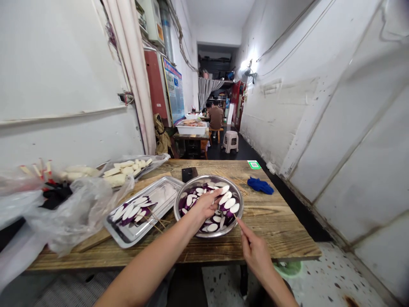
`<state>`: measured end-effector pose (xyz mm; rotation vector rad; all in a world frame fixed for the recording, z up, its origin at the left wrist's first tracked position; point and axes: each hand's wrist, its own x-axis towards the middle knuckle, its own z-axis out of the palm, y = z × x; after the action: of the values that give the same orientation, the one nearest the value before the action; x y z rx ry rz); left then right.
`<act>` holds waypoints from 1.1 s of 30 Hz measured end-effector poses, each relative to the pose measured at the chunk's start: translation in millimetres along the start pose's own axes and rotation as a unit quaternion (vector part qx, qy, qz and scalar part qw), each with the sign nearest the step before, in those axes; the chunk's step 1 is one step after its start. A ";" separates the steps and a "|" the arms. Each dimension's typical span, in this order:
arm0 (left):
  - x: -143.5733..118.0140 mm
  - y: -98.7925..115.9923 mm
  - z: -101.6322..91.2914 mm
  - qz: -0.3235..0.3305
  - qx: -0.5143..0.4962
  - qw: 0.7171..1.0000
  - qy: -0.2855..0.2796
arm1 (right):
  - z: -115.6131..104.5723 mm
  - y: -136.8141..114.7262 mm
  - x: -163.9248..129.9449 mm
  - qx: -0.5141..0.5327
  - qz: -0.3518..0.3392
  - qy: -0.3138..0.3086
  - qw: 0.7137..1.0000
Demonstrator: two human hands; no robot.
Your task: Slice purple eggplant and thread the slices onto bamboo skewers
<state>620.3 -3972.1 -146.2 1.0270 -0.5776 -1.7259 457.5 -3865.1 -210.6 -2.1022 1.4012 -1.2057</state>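
Observation:
A round metal bowl (177, 213) full of purple-skinned, white-fleshed eggplant slices (212, 227) sits on the wooden table. Over the bowl, my left hand (209, 205) pinches an eggplant slice (225, 189) at the end of a row of slices. My right hand (255, 247) grips the lower end of a thin wooden skewer (235, 217), just off the bowl's near right rim. Several slices (229, 203) are threaded along that skewer. Left of the bowl, a metal tray (162, 192) holds finished-looking eggplant skewers (136, 211), their sticks pointing toward me.
Loose skewers (234, 181) and a blue cloth (260, 185) lie beyond the bowl on the wooden table (275, 226). A small dark block (189, 173) stands behind it. Plastic bags (86, 209) and pale cut pieces (128, 169) crowd the left. A person (216, 115) sits far back.

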 end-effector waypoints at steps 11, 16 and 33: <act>0.2 0.8 3.8 -0.016 0.016 0.999 0.034 | 3.9 0.6 1.5 -0.005 0.023 -0.001 1.000; -4.6 15.8 -4.3 0.029 0.005 1.000 0.006 | 4.3 0.2 5.3 0.025 0.023 0.034 0.999; -35.6 8.0 -18.7 0.040 -0.117 0.992 0.029 | 13.3 5.3 -10.9 0.039 -0.013 0.010 0.999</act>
<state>645.1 -3940.8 -136.8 0.8732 -0.3648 -1.6428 463.4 -3860.2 -226.9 -2.0681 1.3168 -1.2739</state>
